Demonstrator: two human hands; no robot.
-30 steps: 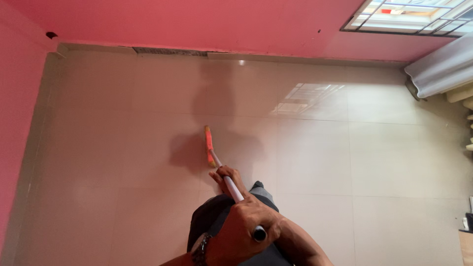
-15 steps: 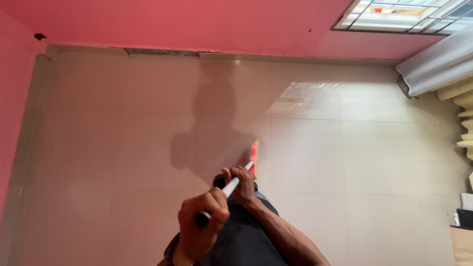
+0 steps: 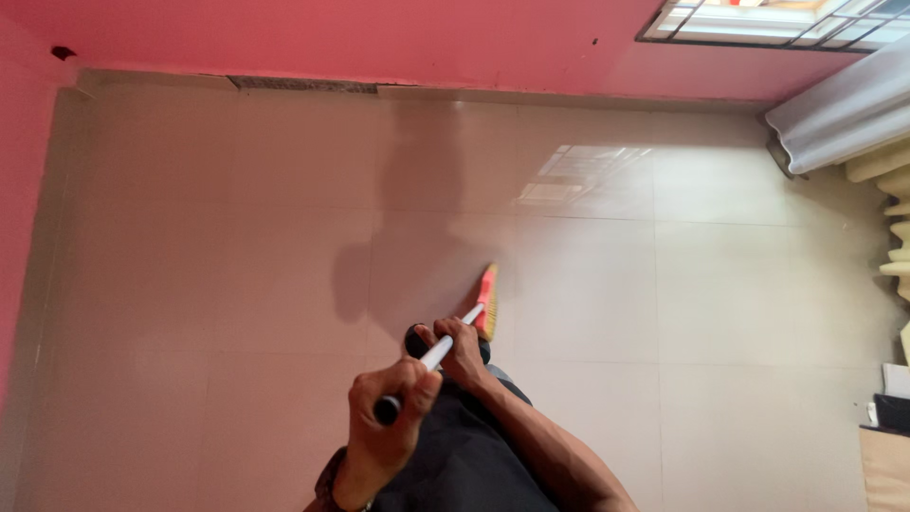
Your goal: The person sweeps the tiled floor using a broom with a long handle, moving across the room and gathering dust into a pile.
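Both my hands grip a broom's white handle (image 3: 453, 338). My left hand (image 3: 384, 427) wraps the dark top end of the handle, close to my body. My right hand (image 3: 462, 353) holds the handle lower down, nearer the floor. The broom's orange head (image 3: 487, 301) rests on the beige floor tiles just beyond my right hand, its bristles pointing right. My dark trousers fill the bottom of the view below the hands.
Beige tiled floor (image 3: 237, 284) runs to pink walls (image 3: 379, 43) at the top and left. A window (image 3: 758, 24) sits top right, a rolled grey cover (image 3: 844, 109) below it. A wooden piece with dark objects (image 3: 886, 436) stands at the right edge.
The broom head swept from the left of my hands across to the right. My hands shifted from overlapping to spaced apart along the handle.
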